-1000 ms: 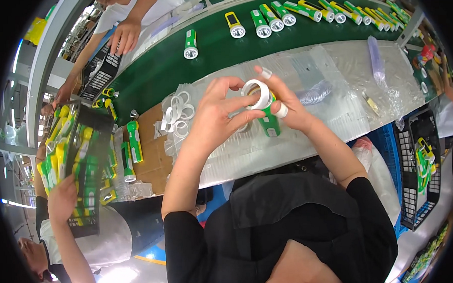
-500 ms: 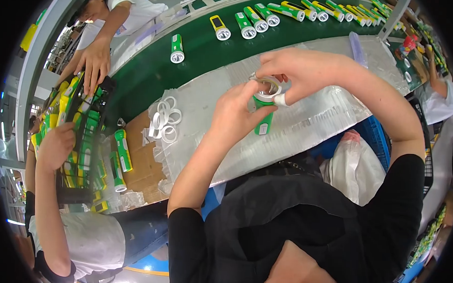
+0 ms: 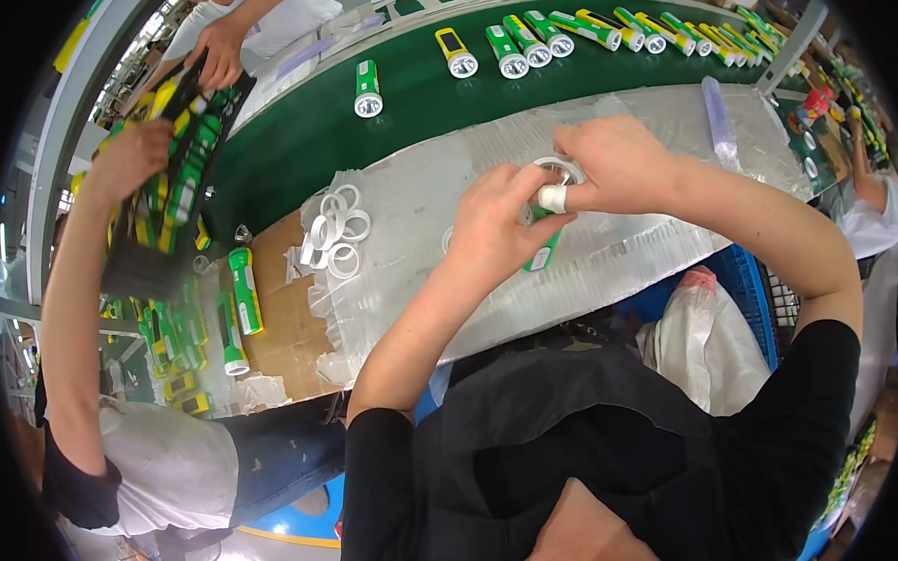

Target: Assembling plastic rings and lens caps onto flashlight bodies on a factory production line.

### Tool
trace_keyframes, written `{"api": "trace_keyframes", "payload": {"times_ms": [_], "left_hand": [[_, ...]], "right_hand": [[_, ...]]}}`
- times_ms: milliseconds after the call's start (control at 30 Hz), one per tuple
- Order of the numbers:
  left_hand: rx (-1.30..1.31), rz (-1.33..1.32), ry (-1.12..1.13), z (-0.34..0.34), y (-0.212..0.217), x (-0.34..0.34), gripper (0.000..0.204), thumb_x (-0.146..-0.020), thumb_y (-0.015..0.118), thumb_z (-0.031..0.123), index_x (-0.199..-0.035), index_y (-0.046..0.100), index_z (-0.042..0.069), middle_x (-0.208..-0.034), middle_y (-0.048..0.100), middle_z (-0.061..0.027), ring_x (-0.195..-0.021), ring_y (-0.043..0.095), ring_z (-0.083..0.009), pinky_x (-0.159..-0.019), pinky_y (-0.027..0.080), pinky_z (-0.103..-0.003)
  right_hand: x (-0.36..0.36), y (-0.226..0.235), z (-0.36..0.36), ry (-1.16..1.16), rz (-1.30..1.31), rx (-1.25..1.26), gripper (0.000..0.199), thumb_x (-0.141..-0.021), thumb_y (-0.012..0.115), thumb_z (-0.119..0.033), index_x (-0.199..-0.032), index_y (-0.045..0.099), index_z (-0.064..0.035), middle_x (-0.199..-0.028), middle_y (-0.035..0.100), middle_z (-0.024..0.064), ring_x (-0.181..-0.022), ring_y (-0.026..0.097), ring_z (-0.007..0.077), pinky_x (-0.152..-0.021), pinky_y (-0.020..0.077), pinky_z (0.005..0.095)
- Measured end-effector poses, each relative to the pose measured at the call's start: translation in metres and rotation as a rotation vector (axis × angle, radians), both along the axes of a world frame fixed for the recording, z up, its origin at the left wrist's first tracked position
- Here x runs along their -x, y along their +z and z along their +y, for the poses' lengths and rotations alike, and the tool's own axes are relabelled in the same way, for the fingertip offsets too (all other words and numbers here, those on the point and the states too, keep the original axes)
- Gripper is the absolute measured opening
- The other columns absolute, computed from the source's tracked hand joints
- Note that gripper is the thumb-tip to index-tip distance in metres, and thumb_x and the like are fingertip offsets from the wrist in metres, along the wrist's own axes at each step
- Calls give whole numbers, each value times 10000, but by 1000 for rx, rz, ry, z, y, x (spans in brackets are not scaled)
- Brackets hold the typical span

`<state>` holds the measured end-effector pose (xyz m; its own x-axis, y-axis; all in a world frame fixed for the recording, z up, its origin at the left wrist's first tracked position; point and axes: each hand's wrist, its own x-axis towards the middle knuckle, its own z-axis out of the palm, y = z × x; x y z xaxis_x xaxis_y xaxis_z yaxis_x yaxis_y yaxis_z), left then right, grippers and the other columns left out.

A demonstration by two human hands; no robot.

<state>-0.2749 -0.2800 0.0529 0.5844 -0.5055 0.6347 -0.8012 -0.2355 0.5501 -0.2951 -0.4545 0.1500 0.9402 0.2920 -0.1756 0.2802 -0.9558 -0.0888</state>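
Note:
In front of me, my left hand is closed around a green flashlight, which stands tilted with its head up. Its body is mostly covered by my fingers. At the head sits a white ring, and my right hand grips it from the far right, fingers bent over the rim. A white wrap covers my right thumb tip. The two hands nearly touch. Left of them lies a pile of loose white rings on the plastic-covered table.
Beyond the table runs a green conveyor belt with flashlights along it. At left, co-workers' hands hold a black crate of flashlights. Two flashlights lie on cardboard. A metal post and a blue crate are at right.
The co-workers' crate has been lifted and moved toward the belt, tilting. My right hand has closed in over the flashlight's head, and my fingers cover more of the ring. The view has shifted slightly.

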Motion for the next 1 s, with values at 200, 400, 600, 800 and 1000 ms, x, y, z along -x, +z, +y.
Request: {"api": "trace_keyframes", "payload": {"times_ms": [200, 400, 600, 800, 1000], "left_hand": [[-28, -19, 19, 1, -1, 1, 381, -654, 841, 166, -967, 625, 136, -779, 593, -65, -744, 605, -281, -643, 477, -404], [18, -41, 8, -1, 3, -3, 381, -652, 842, 167, -963, 624, 141, -760, 587, -62, -731, 604, -282, -634, 479, -409], [-10, 15, 30, 2, 2, -4, 390, -655, 841, 163, -975, 621, 147, -759, 587, -62, -728, 607, -277, -618, 481, -408], [-15, -24, 39, 2, 0, 0, 393, -644, 847, 144, -972, 629, 131, -803, 617, -52, -720, 610, -245, -623, 487, -368], [-17, 2, 45, 3, -8, -5, 413, -641, 841, 168, -989, 618, 145, -754, 580, -67, -735, 609, -290, -634, 483, -409]], "right_hand": [[-9, -26, -26, 445, -136, -456, 603, -790, 663, -564, -917, 573, 19, -874, 643, 173, -767, 632, 356, -640, 476, 442], [-5, -2, -15, 173, -195, -190, 618, -769, 670, -598, -881, 569, 2, -901, 637, 164, -722, 626, 346, -612, 472, 446], [-6, -1, 0, -28, -40, -58, 544, -755, 729, -501, -882, 587, 10, -905, 637, 165, -746, 627, 344, -622, 469, 440], [-4, -23, -11, 261, -244, -362, 526, -718, 749, -492, -823, 601, 1, -785, 637, 161, -693, 628, 346, -597, 470, 437], [-12, -13, -6, 130, -67, -317, 462, -712, 772, -390, -876, 584, -1, -846, 610, 159, -729, 616, 307, -620, 473, 403]]}}
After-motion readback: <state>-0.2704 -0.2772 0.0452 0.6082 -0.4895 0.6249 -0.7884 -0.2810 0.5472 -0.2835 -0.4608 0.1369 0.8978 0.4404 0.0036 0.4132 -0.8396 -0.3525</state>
